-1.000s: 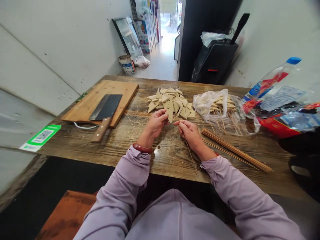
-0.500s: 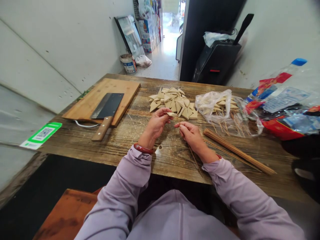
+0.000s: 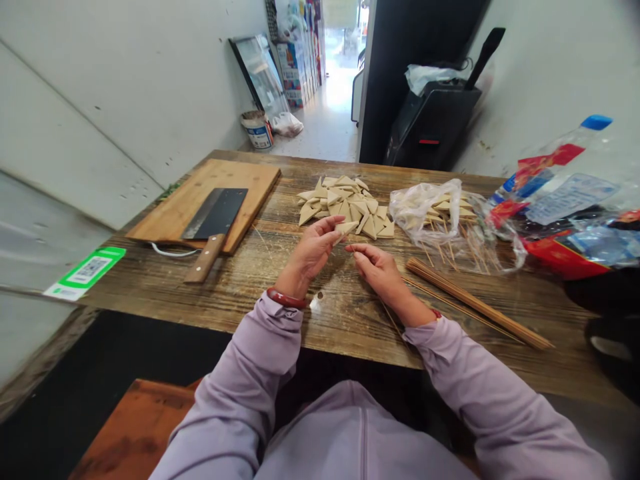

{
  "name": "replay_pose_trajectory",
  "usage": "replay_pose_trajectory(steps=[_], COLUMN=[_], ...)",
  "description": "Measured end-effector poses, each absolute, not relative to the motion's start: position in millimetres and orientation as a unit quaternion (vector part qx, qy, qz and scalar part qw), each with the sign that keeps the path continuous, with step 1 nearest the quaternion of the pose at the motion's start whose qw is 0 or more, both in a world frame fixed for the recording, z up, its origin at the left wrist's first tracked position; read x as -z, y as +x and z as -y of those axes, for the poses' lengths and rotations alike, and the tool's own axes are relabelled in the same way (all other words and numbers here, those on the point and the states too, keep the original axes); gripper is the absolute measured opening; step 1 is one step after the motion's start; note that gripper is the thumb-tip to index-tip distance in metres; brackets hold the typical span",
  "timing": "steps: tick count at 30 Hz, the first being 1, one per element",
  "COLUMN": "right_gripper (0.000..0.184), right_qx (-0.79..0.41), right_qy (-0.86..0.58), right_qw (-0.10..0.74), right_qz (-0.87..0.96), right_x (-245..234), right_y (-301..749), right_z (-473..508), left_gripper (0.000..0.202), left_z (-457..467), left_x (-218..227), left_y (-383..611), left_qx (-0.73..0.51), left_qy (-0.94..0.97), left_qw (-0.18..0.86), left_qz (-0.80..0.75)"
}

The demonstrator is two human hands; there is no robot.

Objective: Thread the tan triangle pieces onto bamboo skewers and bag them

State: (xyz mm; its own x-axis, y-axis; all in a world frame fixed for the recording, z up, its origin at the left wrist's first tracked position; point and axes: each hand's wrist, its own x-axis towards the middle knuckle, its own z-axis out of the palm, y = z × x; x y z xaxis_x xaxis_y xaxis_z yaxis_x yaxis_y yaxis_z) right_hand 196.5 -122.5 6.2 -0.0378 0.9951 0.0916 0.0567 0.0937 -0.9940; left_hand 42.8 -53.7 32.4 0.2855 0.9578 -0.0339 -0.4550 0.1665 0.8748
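- The person sits at the near edge of a worn wooden table (image 3: 240, 287), both lilac sleeves reaching forward over it.
- The left hand (image 3: 311, 251) is closed in a pinch: thumb and fingertips grip a tan triangular piece (image 3: 346, 227), lifted just off the table at the near edge of the pile.
- The right hand (image 3: 380, 270) is closed round a thin bamboo skewer (image 3: 389, 315). Its far tip sits just beside the triangular piece; I cannot tell whether it touches. Its tail runs back under the wrist towards the near edge.
- The two hands are close together, near the middle of the table.
- Just beyond them lies a loose pile of triangles (image 3: 345, 199), same colour and cut as the held one.
- To the right of the pile, a crumpled clear plastic bag (image 3: 425, 205) holds pieces already on sticks.
- Nearer and to the right, a bundle of skewers (image 3: 477, 305) lies slantwise on the wood, apart from the right hand.
- On the left, a cleaver (image 3: 215, 213) rests on a wooden cutting board (image 3: 195, 193), its handle hanging over the near edge.
- At the far right, a bottle with a blue cap (image 3: 550, 163) lies among packets.
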Motion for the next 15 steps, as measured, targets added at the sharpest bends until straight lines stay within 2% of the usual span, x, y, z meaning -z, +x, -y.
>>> replay_pose_trajectory(steps=[6,15], right_gripper=[0.043,0.046], right_qx=[-0.44,-0.408], right_qy=[-0.497,-0.507], right_qw=[0.505,0.477], right_qz=[0.552,0.591], right_x=[-7.7,-14.7], right_y=[198.2,200.4], right_z=[125.0,129.5], left_gripper=[0.049,0.049], left_z=[47.1,49.6], left_x=[-24.7,-34.6], left_y=[39.5,36.6], left_qx=[-0.534,-0.526], left_qy=[0.379,0.341], left_qw=[0.686,0.694], left_qz=[-0.316,-0.355])
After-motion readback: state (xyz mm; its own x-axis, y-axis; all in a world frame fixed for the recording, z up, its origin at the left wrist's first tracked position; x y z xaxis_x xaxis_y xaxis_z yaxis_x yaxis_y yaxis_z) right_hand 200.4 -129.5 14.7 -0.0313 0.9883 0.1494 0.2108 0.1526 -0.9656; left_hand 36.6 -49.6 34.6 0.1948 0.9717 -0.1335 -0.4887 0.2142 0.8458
